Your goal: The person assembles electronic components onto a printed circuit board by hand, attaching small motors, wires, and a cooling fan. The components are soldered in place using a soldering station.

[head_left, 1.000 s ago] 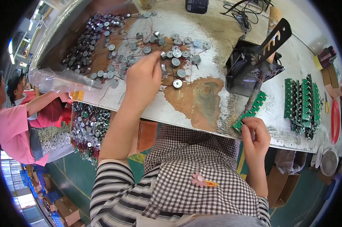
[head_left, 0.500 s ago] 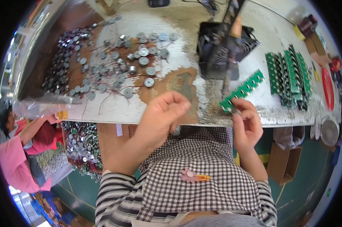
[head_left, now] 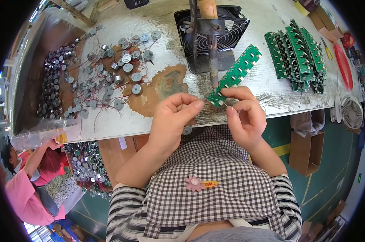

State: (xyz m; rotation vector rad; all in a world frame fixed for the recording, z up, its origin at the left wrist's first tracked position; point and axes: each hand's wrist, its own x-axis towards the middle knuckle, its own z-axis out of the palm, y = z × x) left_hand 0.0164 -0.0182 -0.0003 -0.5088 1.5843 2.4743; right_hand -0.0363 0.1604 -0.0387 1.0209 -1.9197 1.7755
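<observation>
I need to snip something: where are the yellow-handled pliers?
In the head view's upper right, the pliers lie on the table, between the stacked green boards and the red oval thing.

– What is carried by the worn white tabletop (head_left: 130, 124)?
– Toward its left edge, small silver motors (head_left: 136, 89) are strewn; toward the right edge, green circuit boards (head_left: 299, 60) are stacked.
– And between?
– A black fan (head_left: 233, 32) is set back from the front edge.

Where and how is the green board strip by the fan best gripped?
Likely by the long edges at its far end, from the right: the narrow green strip slants away rightward, that end clear of the metal rod and right hand.
</observation>
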